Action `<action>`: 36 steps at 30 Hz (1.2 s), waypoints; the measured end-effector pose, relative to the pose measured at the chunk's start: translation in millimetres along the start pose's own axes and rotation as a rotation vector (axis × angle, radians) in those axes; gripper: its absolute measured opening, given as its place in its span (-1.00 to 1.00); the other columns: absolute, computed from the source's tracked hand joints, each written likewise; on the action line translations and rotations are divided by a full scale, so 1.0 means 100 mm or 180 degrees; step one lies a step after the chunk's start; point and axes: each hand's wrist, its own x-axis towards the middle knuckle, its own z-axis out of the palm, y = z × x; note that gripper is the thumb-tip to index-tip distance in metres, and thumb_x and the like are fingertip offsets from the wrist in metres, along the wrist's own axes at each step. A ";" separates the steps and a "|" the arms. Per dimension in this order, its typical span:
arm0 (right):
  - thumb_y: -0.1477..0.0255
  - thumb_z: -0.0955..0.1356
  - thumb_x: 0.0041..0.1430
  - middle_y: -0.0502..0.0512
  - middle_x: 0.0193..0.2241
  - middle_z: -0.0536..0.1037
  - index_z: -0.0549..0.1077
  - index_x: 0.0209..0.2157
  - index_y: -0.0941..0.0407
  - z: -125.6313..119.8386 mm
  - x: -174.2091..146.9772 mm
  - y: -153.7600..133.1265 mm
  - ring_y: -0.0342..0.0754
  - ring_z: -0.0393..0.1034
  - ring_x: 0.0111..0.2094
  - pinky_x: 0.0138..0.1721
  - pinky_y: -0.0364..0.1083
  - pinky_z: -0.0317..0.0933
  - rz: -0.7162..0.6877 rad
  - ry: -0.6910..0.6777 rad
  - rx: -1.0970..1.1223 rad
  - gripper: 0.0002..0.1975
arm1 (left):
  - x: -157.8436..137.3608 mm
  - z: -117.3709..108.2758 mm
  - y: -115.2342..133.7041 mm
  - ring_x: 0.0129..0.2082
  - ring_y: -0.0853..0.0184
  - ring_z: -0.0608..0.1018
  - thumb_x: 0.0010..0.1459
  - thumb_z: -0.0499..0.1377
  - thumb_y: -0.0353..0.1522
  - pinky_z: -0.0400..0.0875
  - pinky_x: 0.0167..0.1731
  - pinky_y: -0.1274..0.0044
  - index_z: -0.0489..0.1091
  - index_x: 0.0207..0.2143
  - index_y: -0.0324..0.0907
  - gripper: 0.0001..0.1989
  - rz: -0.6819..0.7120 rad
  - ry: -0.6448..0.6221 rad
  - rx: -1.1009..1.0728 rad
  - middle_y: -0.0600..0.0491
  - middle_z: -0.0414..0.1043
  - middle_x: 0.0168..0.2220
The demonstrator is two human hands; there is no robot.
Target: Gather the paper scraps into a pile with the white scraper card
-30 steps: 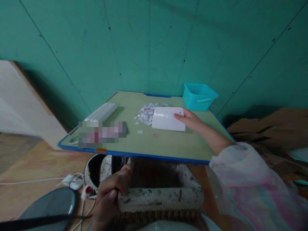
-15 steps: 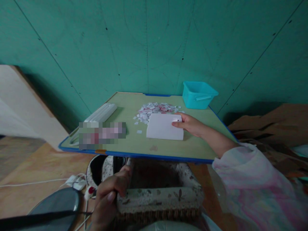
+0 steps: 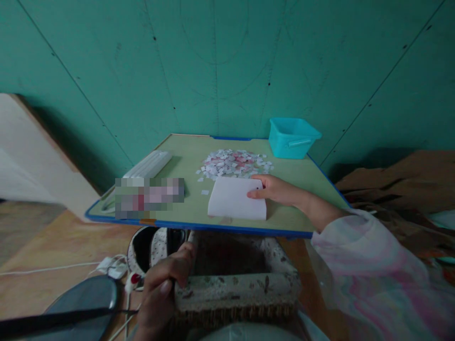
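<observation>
My right hand (image 3: 272,189) is closed on the right edge of a flat, slightly curved white plastic-looking sheet (image 3: 234,201) with a small hole near my thumb. Its lower edge is by the front of the green tabletop (image 3: 192,156). Just behind the sheet lies a loose heap of small white and pink paper-like pieces (image 3: 227,161), with one stray piece (image 3: 205,192) to the left. Below the table, my left hand (image 3: 165,277) grips the left corner of a fabric-lined wicker basket (image 3: 238,286). The basket's inside is dark, and its contents cannot be made out.
At the table's back right stands a turquoise bucket (image 3: 293,137). A white bundle (image 3: 154,163) and a blurred-out item (image 3: 151,196) lie on the left. Below are a grey round seat (image 3: 85,303), a power strip (image 3: 112,267) and cables. Cardboard (image 3: 401,175) is piled at right.
My right hand has drawn the white sheet toward the table's front edge and slightly left, away from the heap. My left hand keeps its hold on the basket.
</observation>
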 end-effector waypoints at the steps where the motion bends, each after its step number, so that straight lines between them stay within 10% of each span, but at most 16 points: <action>1: 0.27 0.62 -0.19 -0.10 -0.47 0.50 0.41 -0.38 0.09 0.01 -0.01 0.00 -0.16 0.36 -0.45 -0.44 -0.17 0.20 0.0013 -0.0030 0.0035 -0.57 | -0.01 0.00 0.00 -0.55 0.38 0.32 0.38 0.05 -0.09 0.33 -0.20 0.40 0.30 -0.52 -0.11 -0.56 0.0008 0.0017 -0.0028 0.21 0.21 -0.59; 10: 0.34 0.61 -0.11 -0.03 -0.40 0.58 0.45 -0.28 0.09 -0.05 0.07 0.05 -0.09 0.44 -0.37 -0.33 -0.11 0.30 0.0026 0.0513 0.0310 -0.61 | -0.02 -0.01 0.00 -0.56 0.36 0.31 0.39 0.06 -0.11 0.31 -0.28 0.38 0.30 -0.52 -0.11 -0.57 -0.0002 0.0069 -0.0090 0.20 0.22 -0.59; 36: 0.30 0.60 -0.05 -0.04 -0.35 0.56 0.44 -0.30 0.09 0.14 -0.01 0.00 -0.11 0.42 -0.33 -0.25 -0.11 0.33 0.0054 -0.0151 0.0236 -0.64 | 0.06 -0.04 -0.01 -0.58 0.35 0.28 0.36 0.09 -0.06 0.29 -0.31 0.33 0.30 -0.52 -0.12 -0.55 -0.0025 0.0122 -0.0078 0.18 0.18 -0.62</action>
